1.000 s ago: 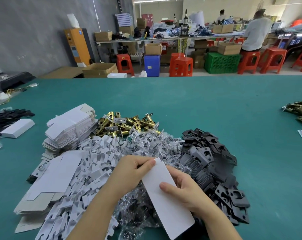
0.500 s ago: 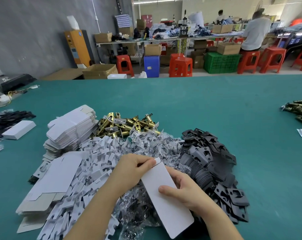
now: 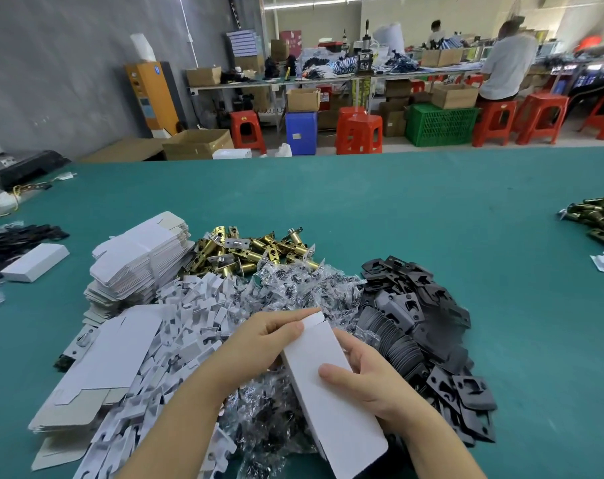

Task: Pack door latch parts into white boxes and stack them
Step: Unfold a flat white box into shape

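Note:
A long white box (image 3: 331,402) lies between my hands above the heap of parts. My right hand (image 3: 373,382) grips its middle, thumb across the top face. My left hand (image 3: 259,344) pinches the far end at the flap. Behind lie brass latch bolts (image 3: 255,250), small clear bags of screws (image 3: 300,285), black strike plates (image 3: 418,326) and white card inserts (image 3: 193,316). Flat unfolded white boxes (image 3: 138,264) are stacked at the left, with more (image 3: 96,368) spread in front.
One closed white box (image 3: 34,262) rests at the far left on the green table (image 3: 362,202), beside black parts (image 3: 13,236). More brass latches (image 3: 601,216) lie at the right edge. Stools, crates, benches and people stand beyond the table.
My left hand's fingers have shifted along the box's far end and the flap there stands a little more folded. The box stays between both hands.

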`<move>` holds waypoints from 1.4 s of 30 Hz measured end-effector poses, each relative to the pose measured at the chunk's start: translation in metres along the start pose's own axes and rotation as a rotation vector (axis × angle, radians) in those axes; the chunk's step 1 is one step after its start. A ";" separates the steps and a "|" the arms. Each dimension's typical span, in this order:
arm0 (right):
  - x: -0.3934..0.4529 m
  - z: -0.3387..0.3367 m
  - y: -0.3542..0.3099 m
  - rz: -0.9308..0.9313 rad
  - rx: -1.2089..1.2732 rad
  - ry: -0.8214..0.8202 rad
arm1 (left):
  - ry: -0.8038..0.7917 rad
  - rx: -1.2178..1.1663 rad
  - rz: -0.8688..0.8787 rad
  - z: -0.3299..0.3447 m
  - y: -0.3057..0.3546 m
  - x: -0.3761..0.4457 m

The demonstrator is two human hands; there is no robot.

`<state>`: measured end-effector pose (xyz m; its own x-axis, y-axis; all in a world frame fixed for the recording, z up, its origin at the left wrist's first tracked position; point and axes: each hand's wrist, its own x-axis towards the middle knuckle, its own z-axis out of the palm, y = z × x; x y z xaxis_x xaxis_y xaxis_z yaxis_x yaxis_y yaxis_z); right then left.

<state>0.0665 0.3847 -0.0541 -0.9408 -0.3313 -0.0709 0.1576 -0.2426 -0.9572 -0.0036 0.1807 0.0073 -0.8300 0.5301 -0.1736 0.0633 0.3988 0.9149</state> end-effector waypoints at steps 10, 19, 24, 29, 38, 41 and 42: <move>0.002 -0.006 0.007 0.014 -0.075 0.026 | 0.025 -0.028 -0.014 0.003 0.000 0.000; 0.002 -0.008 0.007 0.046 -0.085 -0.021 | -0.017 0.002 -0.033 -0.005 0.004 -0.005; 0.003 -0.006 0.008 0.068 -0.076 0.026 | -0.017 -0.047 -0.046 -0.003 -0.001 -0.008; 0.003 -0.004 0.009 0.042 -0.134 0.068 | 0.032 -0.099 -0.052 0.002 -0.001 -0.008; 0.002 0.002 0.009 -0.008 -0.263 0.088 | 0.140 0.010 -0.046 0.010 0.000 -0.005; 0.001 0.004 0.007 -0.014 -0.274 0.082 | 0.165 0.035 -0.045 0.010 0.000 -0.004; 0.000 0.005 0.006 -0.015 -0.277 0.079 | 0.167 0.049 -0.044 0.010 0.000 -0.004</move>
<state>0.0685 0.3789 -0.0588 -0.9646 -0.2549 -0.0670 0.0654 0.0147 -0.9978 0.0049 0.1859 0.0041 -0.9129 0.3811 -0.1461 0.0484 0.4567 0.8883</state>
